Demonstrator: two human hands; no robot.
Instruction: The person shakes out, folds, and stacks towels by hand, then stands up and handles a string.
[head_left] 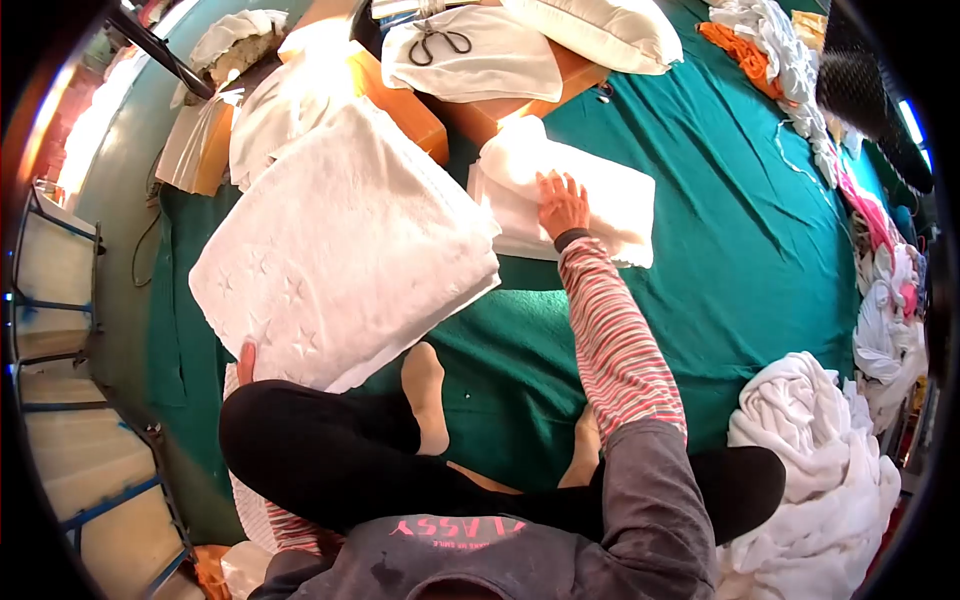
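Note:
A large folded white blanket (340,240) with embossed stars lies at the left in front of me. My left hand (246,362) is at its lower left edge, mostly hidden behind my knee; one finger shows against the cloth. To the right, my right hand (563,204) rests on a smaller stack of folded white cloth (620,205), palm down with its fingers spread. The rolled upper part of that stack lies just beyond my fingers. The two white bundles sit close together near the blanket's right corner.
A green cloth (740,200) covers the floor. Black scissors (440,45) lie on white fabric over a box at the top, beside a white pillow (610,30). Crumpled white cloth (810,480) is heaped at the lower right. Metal frames (60,305) stand at the left.

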